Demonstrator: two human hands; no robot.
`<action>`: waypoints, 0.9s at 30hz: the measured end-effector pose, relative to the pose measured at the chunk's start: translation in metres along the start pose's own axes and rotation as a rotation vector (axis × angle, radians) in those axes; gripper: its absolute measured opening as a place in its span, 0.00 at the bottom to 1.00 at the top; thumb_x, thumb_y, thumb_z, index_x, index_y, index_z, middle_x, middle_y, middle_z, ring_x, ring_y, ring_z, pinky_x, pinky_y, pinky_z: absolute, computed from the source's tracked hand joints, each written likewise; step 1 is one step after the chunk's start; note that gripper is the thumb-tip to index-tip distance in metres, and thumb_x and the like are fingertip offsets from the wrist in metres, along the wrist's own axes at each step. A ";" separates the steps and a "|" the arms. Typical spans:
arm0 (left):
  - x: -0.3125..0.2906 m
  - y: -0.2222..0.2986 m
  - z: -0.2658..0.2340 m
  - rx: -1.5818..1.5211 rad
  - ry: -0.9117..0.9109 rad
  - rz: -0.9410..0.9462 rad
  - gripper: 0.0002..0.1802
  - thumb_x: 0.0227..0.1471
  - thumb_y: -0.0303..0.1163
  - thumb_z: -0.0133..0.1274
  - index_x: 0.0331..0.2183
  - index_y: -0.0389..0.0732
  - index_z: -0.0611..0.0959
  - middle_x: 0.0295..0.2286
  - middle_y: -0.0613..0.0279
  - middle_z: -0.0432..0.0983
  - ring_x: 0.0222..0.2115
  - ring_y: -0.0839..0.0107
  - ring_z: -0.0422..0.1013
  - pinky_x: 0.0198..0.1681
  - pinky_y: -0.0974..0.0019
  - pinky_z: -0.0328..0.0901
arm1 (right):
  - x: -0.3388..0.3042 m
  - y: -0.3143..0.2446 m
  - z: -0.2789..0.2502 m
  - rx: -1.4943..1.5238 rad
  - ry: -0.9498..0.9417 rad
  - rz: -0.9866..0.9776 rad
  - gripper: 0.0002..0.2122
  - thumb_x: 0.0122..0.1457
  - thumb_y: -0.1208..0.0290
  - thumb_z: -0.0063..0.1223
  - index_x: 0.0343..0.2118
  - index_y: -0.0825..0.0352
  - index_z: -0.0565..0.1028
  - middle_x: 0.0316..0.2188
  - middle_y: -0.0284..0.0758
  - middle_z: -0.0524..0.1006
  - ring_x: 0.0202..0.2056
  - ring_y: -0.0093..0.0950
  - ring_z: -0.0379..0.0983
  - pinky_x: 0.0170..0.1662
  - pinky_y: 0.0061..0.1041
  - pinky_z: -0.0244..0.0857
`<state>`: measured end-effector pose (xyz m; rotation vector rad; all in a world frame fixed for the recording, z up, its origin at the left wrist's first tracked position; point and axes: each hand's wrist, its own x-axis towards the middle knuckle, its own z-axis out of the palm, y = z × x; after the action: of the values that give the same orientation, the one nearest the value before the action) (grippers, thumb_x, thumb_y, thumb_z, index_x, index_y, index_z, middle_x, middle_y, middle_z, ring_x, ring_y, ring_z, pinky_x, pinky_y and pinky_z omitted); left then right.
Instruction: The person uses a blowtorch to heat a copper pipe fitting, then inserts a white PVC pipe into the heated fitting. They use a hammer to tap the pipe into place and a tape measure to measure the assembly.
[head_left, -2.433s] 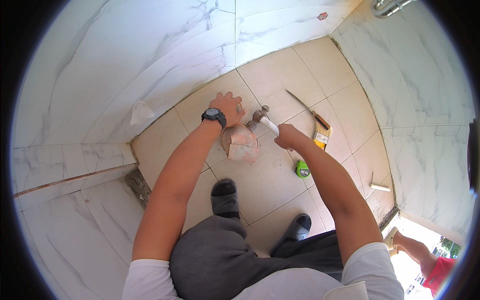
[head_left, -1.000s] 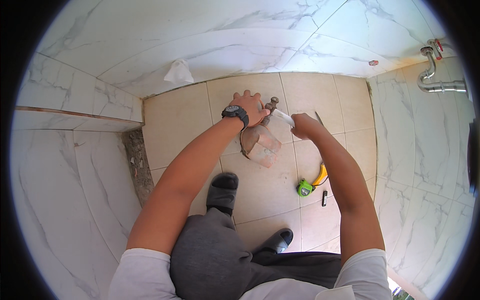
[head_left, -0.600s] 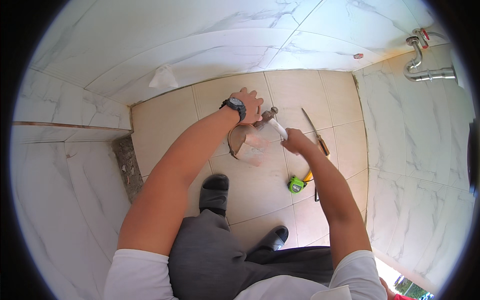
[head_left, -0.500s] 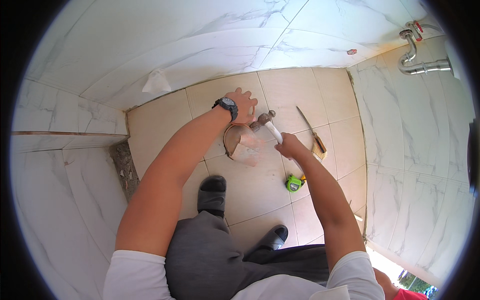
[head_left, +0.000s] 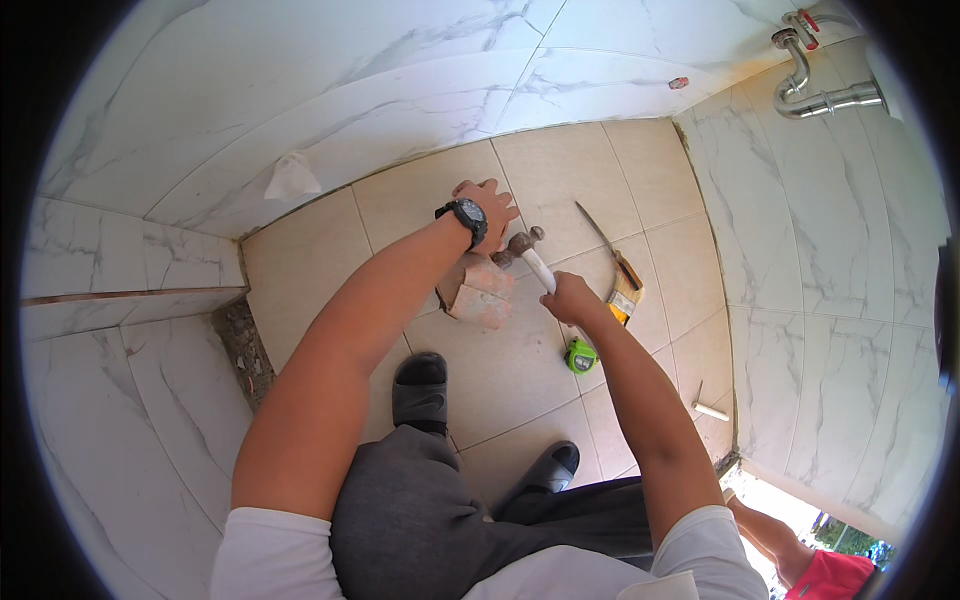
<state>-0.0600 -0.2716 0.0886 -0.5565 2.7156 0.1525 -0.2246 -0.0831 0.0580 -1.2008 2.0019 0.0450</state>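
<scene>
My left hand [head_left: 488, 212], with a black watch [head_left: 464, 212] on its wrist, is at the far edge of a hollow, rough reddish-pink masonry piece [head_left: 478, 298] on the floor. Its fingers are bent over and seem to hold the piece, though my wrist partly hides the contact. My right hand [head_left: 575, 302] is closed around the white handle of a ball-peen hammer [head_left: 537, 265]. The hammer's rusty head is low beside the piece's upper right edge, close to my left fingers; I cannot tell whether it touches.
Right of the hammer lie a narrow-bladed tool [head_left: 598, 232], a brush [head_left: 624, 296] and a green tape measure [head_left: 580, 356]. A white-handled tool [head_left: 711, 411] is near the right wall. Chrome pipework [head_left: 830, 100] juts out at upper right. Another person's arm [head_left: 768, 532] shows at lower right.
The view has shifted a little, moving the floor up and left. The masonry piece has turned, so its round opening shows less. My right hand keeps hold of the hammer.
</scene>
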 end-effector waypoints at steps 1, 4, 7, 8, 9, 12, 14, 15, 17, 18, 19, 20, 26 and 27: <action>-0.001 -0.001 0.000 -0.037 0.008 -0.022 0.31 0.50 0.55 0.59 0.52 0.50 0.79 0.49 0.59 0.72 0.54 0.54 0.66 0.47 0.49 0.72 | 0.001 0.001 -0.002 0.019 -0.001 0.003 0.15 0.57 0.64 0.61 0.38 0.73 0.75 0.24 0.44 0.80 0.21 0.35 0.79 0.26 0.34 0.73; -0.009 -0.020 0.007 -0.257 0.038 -0.164 0.33 0.51 0.57 0.57 0.53 0.49 0.78 0.49 0.58 0.72 0.54 0.51 0.65 0.48 0.48 0.72 | 0.001 0.004 -0.005 0.053 -0.013 -0.001 0.15 0.56 0.64 0.62 0.37 0.72 0.75 0.22 0.43 0.79 0.19 0.33 0.77 0.25 0.34 0.72; -0.013 -0.031 0.015 -0.300 0.021 -0.218 0.34 0.53 0.60 0.53 0.55 0.50 0.77 0.49 0.52 0.72 0.52 0.46 0.67 0.49 0.47 0.71 | 0.001 0.004 -0.004 0.055 0.016 -0.046 0.15 0.56 0.64 0.62 0.37 0.72 0.75 0.21 0.41 0.78 0.17 0.32 0.75 0.23 0.34 0.71; -0.015 -0.033 0.017 -0.321 0.007 -0.242 0.34 0.53 0.61 0.53 0.55 0.50 0.77 0.49 0.51 0.72 0.52 0.46 0.67 0.49 0.47 0.71 | 0.002 0.004 -0.004 0.070 -0.003 -0.038 0.15 0.56 0.64 0.62 0.38 0.72 0.75 0.24 0.44 0.79 0.20 0.34 0.77 0.26 0.34 0.72; -0.017 -0.035 0.020 -0.346 -0.003 -0.276 0.35 0.53 0.62 0.52 0.55 0.51 0.77 0.50 0.50 0.71 0.52 0.45 0.67 0.50 0.47 0.70 | 0.003 0.004 -0.005 0.092 -0.042 0.005 0.16 0.56 0.64 0.62 0.40 0.72 0.75 0.26 0.46 0.80 0.22 0.36 0.78 0.28 0.35 0.73; -0.024 -0.041 0.025 -0.425 0.009 -0.370 0.37 0.52 0.64 0.52 0.55 0.51 0.77 0.51 0.47 0.71 0.53 0.43 0.67 0.51 0.46 0.69 | 0.011 0.003 -0.010 -0.001 -0.037 -0.035 0.16 0.56 0.64 0.62 0.40 0.72 0.76 0.30 0.49 0.81 0.30 0.42 0.81 0.36 0.38 0.74; -0.029 -0.042 0.028 -0.467 0.006 -0.430 0.39 0.51 0.66 0.52 0.56 0.51 0.76 0.51 0.45 0.70 0.54 0.41 0.67 0.52 0.45 0.68 | 0.015 0.002 -0.018 -0.145 0.015 -0.119 0.15 0.56 0.65 0.62 0.40 0.72 0.77 0.31 0.50 0.81 0.32 0.43 0.81 0.38 0.39 0.74; -0.031 -0.043 0.029 -0.480 0.015 -0.449 0.40 0.50 0.67 0.52 0.56 0.51 0.76 0.51 0.45 0.70 0.53 0.41 0.67 0.52 0.45 0.68 | 0.017 0.001 -0.023 -0.201 0.013 -0.161 0.15 0.56 0.65 0.62 0.40 0.72 0.76 0.32 0.49 0.81 0.33 0.44 0.80 0.39 0.39 0.74; -0.037 -0.043 0.032 -0.520 0.019 -0.493 0.42 0.49 0.68 0.52 0.57 0.51 0.75 0.51 0.44 0.70 0.52 0.40 0.68 0.52 0.45 0.68 | 0.019 -0.004 -0.032 -0.166 -0.014 -0.154 0.15 0.56 0.65 0.62 0.40 0.72 0.76 0.32 0.49 0.81 0.33 0.44 0.80 0.39 0.39 0.74; -0.039 -0.041 0.033 -0.524 0.028 -0.493 0.43 0.49 0.69 0.52 0.57 0.50 0.75 0.51 0.44 0.70 0.52 0.40 0.68 0.52 0.45 0.68 | 0.020 -0.007 -0.035 -0.148 -0.047 -0.115 0.15 0.56 0.65 0.62 0.39 0.72 0.76 0.32 0.49 0.81 0.33 0.44 0.80 0.39 0.39 0.74; -0.041 -0.040 0.035 -0.528 0.037 -0.499 0.44 0.48 0.69 0.53 0.57 0.49 0.74 0.51 0.44 0.70 0.52 0.40 0.68 0.52 0.45 0.68 | 0.019 -0.010 -0.038 -0.115 -0.079 -0.076 0.15 0.56 0.65 0.62 0.39 0.72 0.76 0.31 0.49 0.81 0.33 0.44 0.80 0.39 0.39 0.74; -0.042 -0.039 0.036 -0.532 0.044 -0.509 0.44 0.48 0.69 0.53 0.58 0.49 0.74 0.51 0.44 0.70 0.52 0.40 0.68 0.52 0.44 0.68 | 0.020 -0.014 -0.039 -0.079 -0.118 -0.020 0.15 0.56 0.65 0.62 0.39 0.72 0.76 0.31 0.49 0.81 0.33 0.44 0.81 0.39 0.39 0.74; -0.048 -0.043 0.041 -0.556 0.029 -0.574 0.48 0.45 0.70 0.55 0.58 0.47 0.73 0.52 0.43 0.69 0.52 0.40 0.69 0.52 0.48 0.69 | 0.032 -0.027 -0.031 -0.104 -0.045 -0.122 0.15 0.55 0.65 0.63 0.39 0.72 0.76 0.30 0.48 0.80 0.31 0.42 0.80 0.37 0.39 0.74; -0.050 -0.044 0.042 -0.572 0.025 -0.590 0.49 0.44 0.70 0.56 0.59 0.47 0.72 0.53 0.43 0.69 0.52 0.41 0.69 0.52 0.48 0.69 | 0.035 -0.028 -0.032 -0.158 -0.009 -0.148 0.15 0.55 0.65 0.63 0.39 0.72 0.76 0.29 0.47 0.80 0.30 0.42 0.80 0.36 0.39 0.73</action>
<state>0.0141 -0.2866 0.0665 -1.4878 2.3801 0.7687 -0.2309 -0.1373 0.0670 -1.4434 1.9251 0.1361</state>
